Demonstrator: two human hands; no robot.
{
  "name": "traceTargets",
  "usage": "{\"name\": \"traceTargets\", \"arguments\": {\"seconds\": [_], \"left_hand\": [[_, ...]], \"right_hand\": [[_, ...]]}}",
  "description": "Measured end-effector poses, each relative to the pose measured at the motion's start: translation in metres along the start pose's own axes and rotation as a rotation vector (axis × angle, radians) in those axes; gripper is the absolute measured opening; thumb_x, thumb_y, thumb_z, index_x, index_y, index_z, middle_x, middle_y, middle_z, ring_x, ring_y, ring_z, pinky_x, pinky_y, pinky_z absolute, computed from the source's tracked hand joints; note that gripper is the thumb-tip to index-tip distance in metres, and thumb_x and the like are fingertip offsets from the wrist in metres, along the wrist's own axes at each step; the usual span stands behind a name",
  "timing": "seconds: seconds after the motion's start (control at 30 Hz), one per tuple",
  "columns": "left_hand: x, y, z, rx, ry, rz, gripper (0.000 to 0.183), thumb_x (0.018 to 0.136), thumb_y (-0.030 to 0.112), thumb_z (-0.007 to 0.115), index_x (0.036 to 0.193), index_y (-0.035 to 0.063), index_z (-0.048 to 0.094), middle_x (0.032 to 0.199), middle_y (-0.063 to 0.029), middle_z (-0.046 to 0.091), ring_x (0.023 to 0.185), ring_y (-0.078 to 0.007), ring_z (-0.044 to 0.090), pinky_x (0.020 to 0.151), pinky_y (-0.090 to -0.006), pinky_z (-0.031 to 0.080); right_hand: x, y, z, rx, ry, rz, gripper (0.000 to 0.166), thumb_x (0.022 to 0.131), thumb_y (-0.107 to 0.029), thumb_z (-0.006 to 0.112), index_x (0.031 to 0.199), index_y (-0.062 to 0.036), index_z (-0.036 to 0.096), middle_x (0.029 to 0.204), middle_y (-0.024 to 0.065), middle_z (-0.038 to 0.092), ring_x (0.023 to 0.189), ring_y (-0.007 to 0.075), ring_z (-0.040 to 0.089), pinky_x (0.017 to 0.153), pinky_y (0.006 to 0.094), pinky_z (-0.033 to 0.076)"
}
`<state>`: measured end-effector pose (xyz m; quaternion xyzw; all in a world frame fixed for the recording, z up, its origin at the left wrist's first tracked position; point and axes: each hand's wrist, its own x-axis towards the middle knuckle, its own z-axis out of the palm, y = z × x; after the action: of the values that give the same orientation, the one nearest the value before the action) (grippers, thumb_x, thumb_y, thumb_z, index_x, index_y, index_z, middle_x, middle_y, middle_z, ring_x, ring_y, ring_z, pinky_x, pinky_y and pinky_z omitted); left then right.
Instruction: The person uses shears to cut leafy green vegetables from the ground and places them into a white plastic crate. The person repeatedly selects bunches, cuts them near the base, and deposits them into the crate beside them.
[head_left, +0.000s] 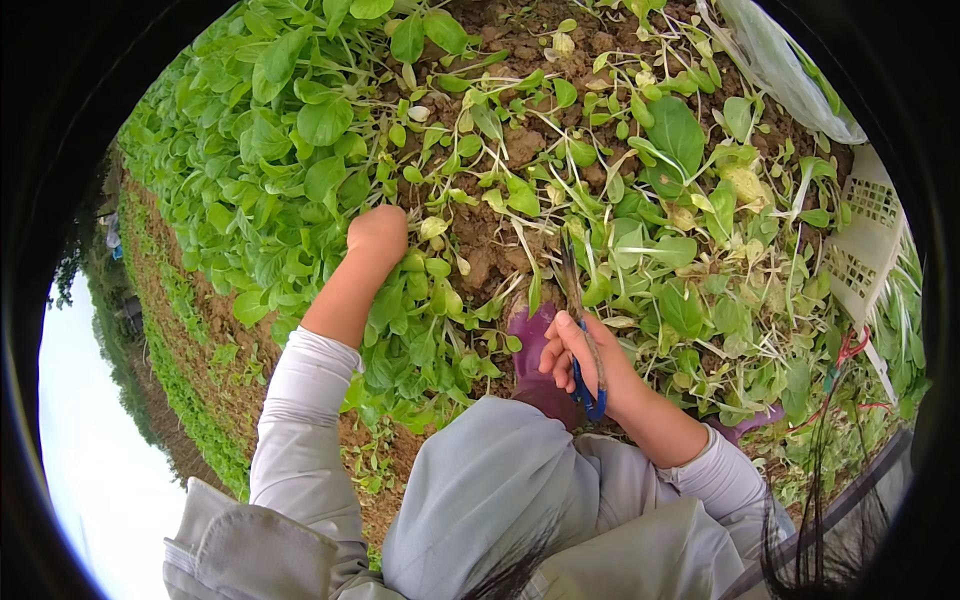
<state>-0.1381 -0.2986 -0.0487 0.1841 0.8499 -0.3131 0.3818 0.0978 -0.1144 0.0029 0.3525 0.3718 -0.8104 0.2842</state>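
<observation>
My left hand (379, 234) reaches into the right edge of a dense stand of leafy green seedlings (262, 150). Its fingers are hidden among leaves and stems, so whether they grip anything cannot be seen. Around my right hand's (589, 352) fingers is a pair of scissors (571, 274) with blue handles and dark, soil-stained blades. Those blades point away from me, over cut or pulled greens, and look nearly together. Below the blades, a purple rubber boot (534, 337) stands on the soil, partly behind my right hand.
Loose, partly yellowed greens (675, 300) litter the brown soil (487, 259) ahead and to the right. At the right edge stands a pale plastic crate (862, 232) with lattice sides, near red string (849, 346). A clear plastic bag (787, 75) lies beyond it, with greens showing inside.
</observation>
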Motion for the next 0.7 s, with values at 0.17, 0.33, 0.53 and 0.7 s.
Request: {"name": "traceTargets", "arguments": {"seconds": [0.17,0.33,0.53,0.7], "left_hand": [[-0.009,-0.005,-0.003,-0.075,0.082,0.010,0.018,0.072,0.015,0.056,0.082,0.0018,0.062,0.086,-0.0148,0.062,0.078,-0.0306,0.060,0.069,-0.0361,0.049],[-0.023,-0.013,-0.018,-0.237,0.181,0.138,0.020,0.071,0.019,0.059,0.075,-0.0009,0.060,0.074,-0.0173,0.059,0.068,-0.0318,0.058,0.062,-0.0373,0.047],[-0.090,-0.013,-0.075,-0.719,0.108,0.238,0.025,0.072,0.023,0.066,0.073,-0.0013,0.061,0.057,-0.0061,0.054,0.051,-0.0128,0.047,0.050,-0.0289,0.039],[-0.131,0.023,-0.106,-1.250,-0.084,0.553,0.019,0.076,0.021,0.067,0.080,0.0020,0.063,0.062,0.0058,0.052,0.057,-0.0033,0.040,0.052,-0.0216,0.037]], "right_hand": [[-0.002,-0.001,-0.003,-0.001,-0.013,-0.008,0.042,0.089,-0.045,0.038,0.091,-0.0033,0.043,0.068,0.0086,0.054,0.049,0.0081,0.046,0.044,0.0195,0.036],[-0.003,-0.006,-0.002,-0.017,-0.004,-0.011,0.041,0.089,-0.044,0.038,0.091,-0.0035,0.043,0.068,0.0085,0.054,0.049,0.0080,0.046,0.044,0.0194,0.036],[-0.012,-0.020,-0.006,-0.078,-0.013,-0.025,0.037,0.090,-0.041,0.038,0.091,-0.0040,0.043,0.069,0.0077,0.054,0.048,0.0076,0.046,0.044,0.0190,0.036],[-0.074,-0.056,-0.042,-0.357,0.001,0.031,0.031,0.089,-0.037,0.042,0.091,-0.0055,0.044,0.067,0.0043,0.054,0.048,0.0065,0.046,0.043,0.0191,0.037]]}}
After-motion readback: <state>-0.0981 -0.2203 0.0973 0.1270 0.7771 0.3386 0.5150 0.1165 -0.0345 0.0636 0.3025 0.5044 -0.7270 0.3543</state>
